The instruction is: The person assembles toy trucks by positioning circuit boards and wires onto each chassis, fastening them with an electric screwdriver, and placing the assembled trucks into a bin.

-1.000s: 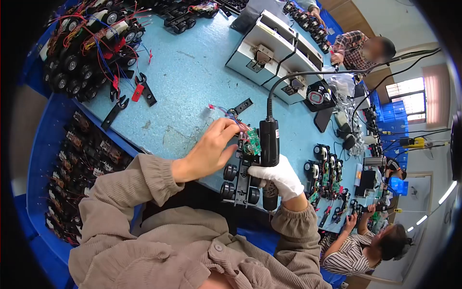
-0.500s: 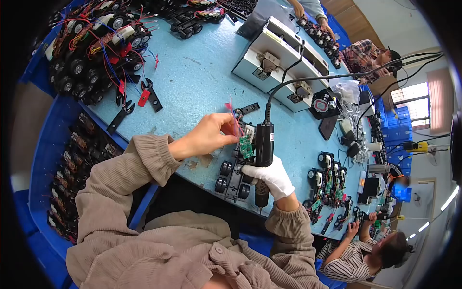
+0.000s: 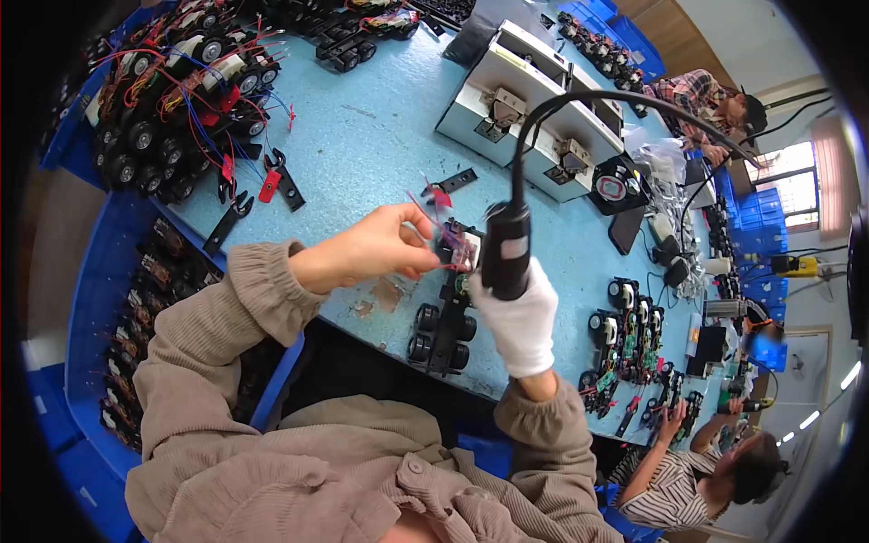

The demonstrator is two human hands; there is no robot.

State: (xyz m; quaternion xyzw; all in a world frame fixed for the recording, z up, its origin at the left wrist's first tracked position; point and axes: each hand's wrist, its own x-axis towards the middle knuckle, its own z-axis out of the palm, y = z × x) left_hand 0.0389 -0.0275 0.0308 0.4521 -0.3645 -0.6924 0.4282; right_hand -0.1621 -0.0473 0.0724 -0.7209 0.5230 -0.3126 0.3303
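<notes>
My bare left hand (image 3: 385,242) pinches thin red and purple wires (image 3: 442,237) above the front end of a toy vehicle chassis (image 3: 442,317). The wires are blurred, and what lies directly under the fingertips is hard to make out. The chassis is black with paired rubber wheels at its near end and a pale part further up. My right hand (image 3: 520,321), in a white glove, is closed round a black electric screwdriver (image 3: 505,252) whose thick cable rises from its top. The screwdriver stands just right of the chassis, its tip hidden by the glove.
Chassis with loose wires are heaped at the back left (image 3: 154,136). Black clip-like parts (image 3: 285,179) lie nearby. A white feeder box (image 3: 529,109) stands at the back. More chassis (image 3: 625,330) are lined up at right. Two people sit further along the table.
My right hand has lifted the screwdriver, which now tilts differently, its cable arching higher. My left hand has moved slightly left; the green circuit board is no longer plainly visible below its fingers.
</notes>
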